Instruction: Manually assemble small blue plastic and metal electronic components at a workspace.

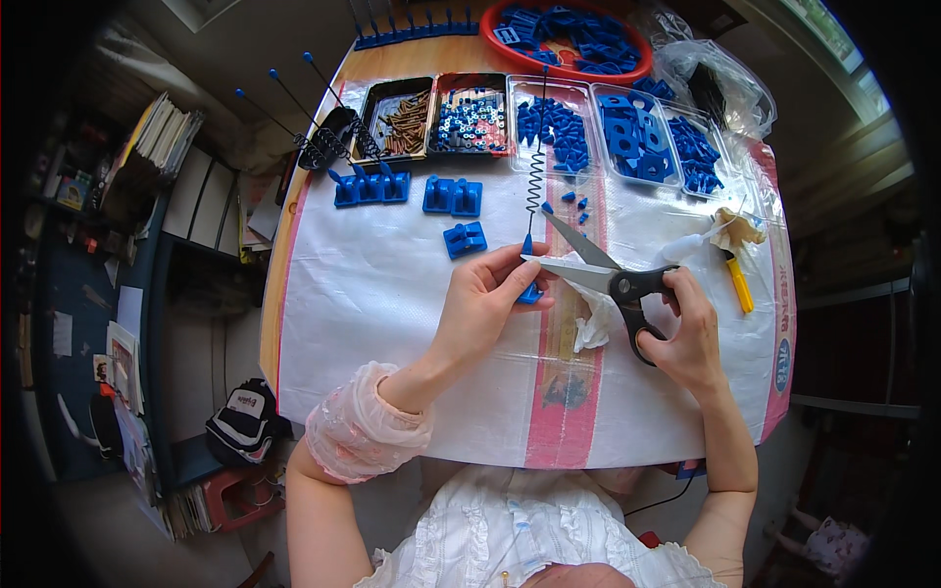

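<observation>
My left hand (pixel 478 302) pinches a small blue plastic part (pixel 530 293) with a cone-shaped top. Out of that cone rises a thin black coiled wire (pixel 536 184), standing nearly upright. In my right hand (pixel 690 331) is a pair of black-handled scissors (pixel 627 285), thumb and fingers through the loops. Their blades are spread apart and point left; the lower blade's tip reaches the blue cone beside my left fingertips. Several loose blue tips (pixel 583 204) lie just beyond the blades. A crumpled white scrap (pixel 591 328) lies under the scissors.
Trays of brown metal pins (pixel 407 125), nuts (pixel 472 122) and blue parts (pixel 632 137) line the back. A red basin (pixel 642 61) of blue pieces stands behind. Blue bases (pixel 453 196) sit left of centre, near coiled wires (pixel 338 137). A yellow-handled cutter (pixel 738 282) lies right.
</observation>
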Available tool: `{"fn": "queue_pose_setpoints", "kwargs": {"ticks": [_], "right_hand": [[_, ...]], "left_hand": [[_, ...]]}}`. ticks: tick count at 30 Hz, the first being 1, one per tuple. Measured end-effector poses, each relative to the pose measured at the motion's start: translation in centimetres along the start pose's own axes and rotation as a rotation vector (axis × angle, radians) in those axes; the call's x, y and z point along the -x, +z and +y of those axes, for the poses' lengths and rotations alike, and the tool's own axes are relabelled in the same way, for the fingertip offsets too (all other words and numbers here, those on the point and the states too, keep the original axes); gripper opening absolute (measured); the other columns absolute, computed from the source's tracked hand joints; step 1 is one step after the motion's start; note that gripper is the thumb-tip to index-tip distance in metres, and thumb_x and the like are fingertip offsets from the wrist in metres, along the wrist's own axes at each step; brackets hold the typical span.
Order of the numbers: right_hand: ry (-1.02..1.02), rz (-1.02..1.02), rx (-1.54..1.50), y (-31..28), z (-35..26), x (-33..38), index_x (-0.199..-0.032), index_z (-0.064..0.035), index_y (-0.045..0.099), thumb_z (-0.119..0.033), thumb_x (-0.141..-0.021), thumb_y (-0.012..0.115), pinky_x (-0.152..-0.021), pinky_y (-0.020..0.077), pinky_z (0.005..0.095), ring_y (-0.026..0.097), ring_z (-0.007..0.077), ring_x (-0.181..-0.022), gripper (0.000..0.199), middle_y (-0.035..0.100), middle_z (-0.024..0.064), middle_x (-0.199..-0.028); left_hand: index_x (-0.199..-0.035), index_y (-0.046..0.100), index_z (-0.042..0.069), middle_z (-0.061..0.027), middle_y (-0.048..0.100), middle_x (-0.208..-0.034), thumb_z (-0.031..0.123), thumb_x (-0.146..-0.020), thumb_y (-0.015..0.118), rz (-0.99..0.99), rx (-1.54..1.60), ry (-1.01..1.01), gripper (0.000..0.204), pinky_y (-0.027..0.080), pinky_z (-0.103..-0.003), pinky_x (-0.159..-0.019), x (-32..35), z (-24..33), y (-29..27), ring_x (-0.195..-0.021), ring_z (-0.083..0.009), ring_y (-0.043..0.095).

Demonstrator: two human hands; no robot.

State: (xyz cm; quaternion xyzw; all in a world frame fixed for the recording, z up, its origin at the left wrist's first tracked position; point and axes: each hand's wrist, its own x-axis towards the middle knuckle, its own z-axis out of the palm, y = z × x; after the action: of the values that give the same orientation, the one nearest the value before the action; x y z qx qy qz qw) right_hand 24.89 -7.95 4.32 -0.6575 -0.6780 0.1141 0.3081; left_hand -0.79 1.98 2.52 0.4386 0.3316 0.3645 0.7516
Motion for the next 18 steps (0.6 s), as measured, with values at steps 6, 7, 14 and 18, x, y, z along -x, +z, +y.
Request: {"fn": "queue_pose_setpoints", "kwargs": {"ticks": [6, 7, 14, 18], "right_hand": [[-0.002, 0.007, -0.006, 0.04, 0.06, 0.04, -0.101, 0.0007, 0.052, -0.008, -0.059, 0.075, -0.069, 0.0487, 0.0379, 0.058, 0.0288, -0.077, 0.049, 0.054, 0.0135, -0.09], [-0.003, 0.008, -0.004, 0.03, 0.06, 0.05, -0.101, 0.0007, 0.052, -0.008, -0.059, 0.075, -0.069, 0.0487, 0.0379, 0.058, 0.0288, -0.077, 0.049, 0.054, 0.0135, -0.09], [-0.019, 0.014, -0.001, 0.03, 0.09, 0.02, -0.101, 0.0006, 0.051, -0.007, -0.06, 0.075, -0.069, 0.0485, 0.0378, 0.058, 0.0286, -0.076, 0.048, 0.054, 0.0134, -0.09], [-0.013, 0.008, 0.001, 0.07, 0.01, 0.0, -0.101, 0.0005, 0.051, -0.007, -0.059, 0.075, -0.069, 0.0484, 0.0379, 0.058, 0.0285, -0.076, 0.048, 0.054, 0.0133, -0.09]], "left_hand": [[-0.127, 0.063, -0.003, -0.0116, 0.071, -0.11, 0.011, -0.102, 0.06, 0.007, -0.022, 0.005, 0.029, 0.063, -0.029, -0.081, 0.13, 0.37, 0.1, -0.098, -0.0143, 0.067], [-0.126, 0.063, -0.003, -0.0117, 0.071, -0.11, 0.011, -0.101, 0.06, 0.006, -0.023, -0.006, 0.029, 0.063, -0.028, -0.08, 0.11, 0.41, 0.07, -0.098, -0.0141, 0.067], [-0.128, 0.062, -0.004, -0.0105, 0.071, -0.11, 0.011, -0.102, 0.06, 0.001, -0.014, -0.005, 0.031, 0.063, -0.029, -0.082, 0.08, 0.34, 0.0, -0.097, -0.0126, 0.066], [-0.133, 0.059, -0.004, -0.0096, 0.069, -0.112, 0.011, -0.102, 0.06, 0.025, 0.029, 0.03, 0.035, 0.062, -0.033, -0.088, -0.03, -0.17, 0.11, -0.098, -0.0125, 0.066]]}}
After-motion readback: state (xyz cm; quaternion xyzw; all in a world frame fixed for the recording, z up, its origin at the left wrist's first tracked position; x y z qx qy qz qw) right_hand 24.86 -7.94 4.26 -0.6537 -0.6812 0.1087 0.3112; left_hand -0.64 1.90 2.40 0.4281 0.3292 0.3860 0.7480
